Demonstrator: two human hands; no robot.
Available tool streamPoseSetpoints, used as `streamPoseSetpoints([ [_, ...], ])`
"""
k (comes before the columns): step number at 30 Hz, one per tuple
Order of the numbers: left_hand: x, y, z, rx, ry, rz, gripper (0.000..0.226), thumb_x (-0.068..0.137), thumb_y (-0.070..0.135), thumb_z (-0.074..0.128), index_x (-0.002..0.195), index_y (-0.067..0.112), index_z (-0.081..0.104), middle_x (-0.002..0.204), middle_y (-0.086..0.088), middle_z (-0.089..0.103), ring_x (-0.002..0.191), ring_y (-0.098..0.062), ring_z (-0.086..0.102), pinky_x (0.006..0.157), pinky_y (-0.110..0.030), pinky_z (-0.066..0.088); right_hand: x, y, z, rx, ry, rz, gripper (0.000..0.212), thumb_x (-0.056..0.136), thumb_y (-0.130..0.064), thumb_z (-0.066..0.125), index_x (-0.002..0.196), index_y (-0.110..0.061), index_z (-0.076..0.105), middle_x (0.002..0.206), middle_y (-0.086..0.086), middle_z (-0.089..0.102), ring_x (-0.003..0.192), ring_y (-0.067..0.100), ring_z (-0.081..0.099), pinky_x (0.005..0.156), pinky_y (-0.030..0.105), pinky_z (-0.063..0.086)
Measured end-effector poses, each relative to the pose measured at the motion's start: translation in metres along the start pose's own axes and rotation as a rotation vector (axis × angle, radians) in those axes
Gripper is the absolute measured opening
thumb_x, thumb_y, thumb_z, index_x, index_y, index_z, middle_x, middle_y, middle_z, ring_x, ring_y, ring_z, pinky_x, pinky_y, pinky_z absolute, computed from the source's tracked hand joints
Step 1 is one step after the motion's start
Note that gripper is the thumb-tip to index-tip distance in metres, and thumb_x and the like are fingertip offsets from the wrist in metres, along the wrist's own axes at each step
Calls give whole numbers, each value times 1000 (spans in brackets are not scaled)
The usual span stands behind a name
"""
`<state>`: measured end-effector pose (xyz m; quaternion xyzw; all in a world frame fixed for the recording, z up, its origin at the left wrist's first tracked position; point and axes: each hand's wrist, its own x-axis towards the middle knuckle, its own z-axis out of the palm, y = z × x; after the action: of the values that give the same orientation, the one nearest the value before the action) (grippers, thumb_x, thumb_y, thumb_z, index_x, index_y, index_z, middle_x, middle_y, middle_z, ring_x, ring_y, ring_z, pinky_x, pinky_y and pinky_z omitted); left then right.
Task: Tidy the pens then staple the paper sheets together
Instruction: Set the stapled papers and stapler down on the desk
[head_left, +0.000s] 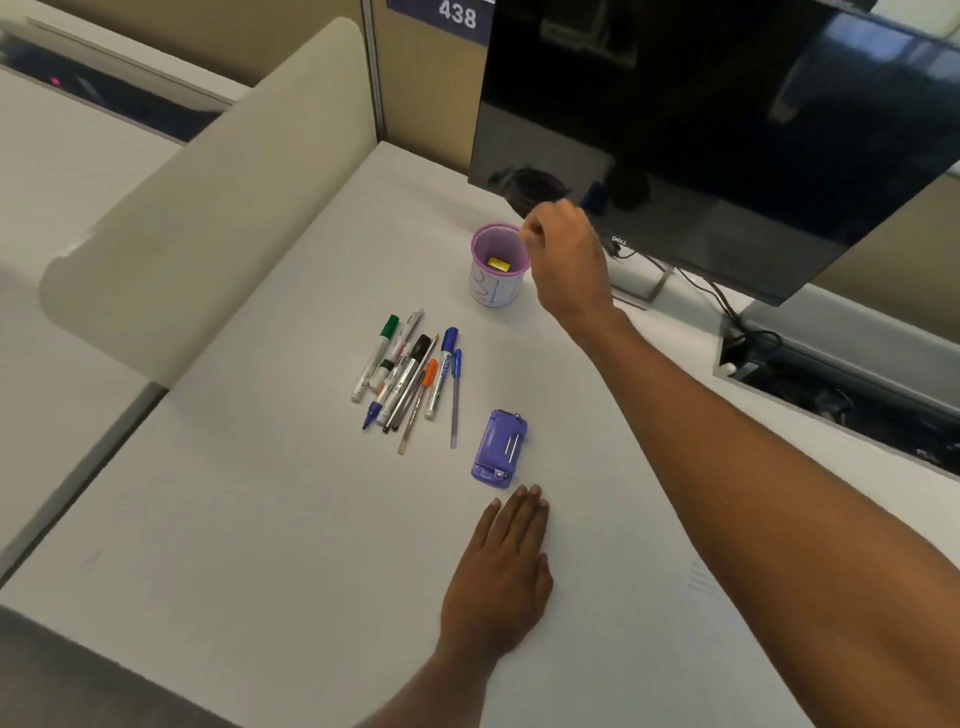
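Observation:
Several pens and markers (410, 379) lie in a loose pile at the middle of the white desk. Behind them stands a purple mesh pen cup (493, 283) with a small yellow item (500, 264) inside. My right hand (563, 254) reaches over to the cup's right rim, its fingers curled and pinched on the rim. A purple stapler (500, 449) lies to the right of the pens. My left hand (501, 571) rests flat on the desk just in front of the stapler, holding nothing. A paper sheet with faint print (701, 579) lies under my right forearm.
A dark monitor (727, 130) hangs over the back right, its stand and cables (649, 280) close behind the cup. A beige partition (208, 208) borders the desk on the left. A cable tray (831, 374) runs along the right edge.

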<state>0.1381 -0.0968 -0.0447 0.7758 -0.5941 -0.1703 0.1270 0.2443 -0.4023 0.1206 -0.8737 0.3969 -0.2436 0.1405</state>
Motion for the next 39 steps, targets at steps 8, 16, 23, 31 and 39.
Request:
streamPoseSetpoints([
  [8,1,-1,4,-32,20,49,64,105,40,47,163,16,37,172,-1,31,160,-16,24,128,-36,13,41,18,28,-223,-221,-5,21,99,-10,55,96,-13,75,99,9,71,87,23,63,77,34,57],
  [16,3,0,3,-36,28,49,65,104,40,48,164,17,36,172,-1,31,160,-16,27,127,-36,15,45,22,25,-65,-118,29,10,99,-18,65,101,-15,74,98,6,72,84,17,62,77,35,60],
  [23,2,0,4,-55,39,53,65,104,37,48,164,17,35,174,-1,28,162,-16,23,128,-38,17,44,25,11,-24,-34,-52,12,99,-19,64,103,-14,74,101,7,72,86,15,61,79,30,57],
  [31,1,1,3,-9,31,29,68,103,42,49,165,18,33,173,0,29,160,-15,23,127,-36,14,33,24,2,27,30,-38,19,100,-21,64,115,-14,74,113,8,73,101,21,65,87,31,55],
  [39,0,0,8,-20,59,33,68,105,40,48,166,17,29,175,0,21,163,-12,7,132,-33,0,-29,40,-11,167,82,115,26,102,-29,60,116,-13,74,115,6,74,103,17,65,89,23,50],
])
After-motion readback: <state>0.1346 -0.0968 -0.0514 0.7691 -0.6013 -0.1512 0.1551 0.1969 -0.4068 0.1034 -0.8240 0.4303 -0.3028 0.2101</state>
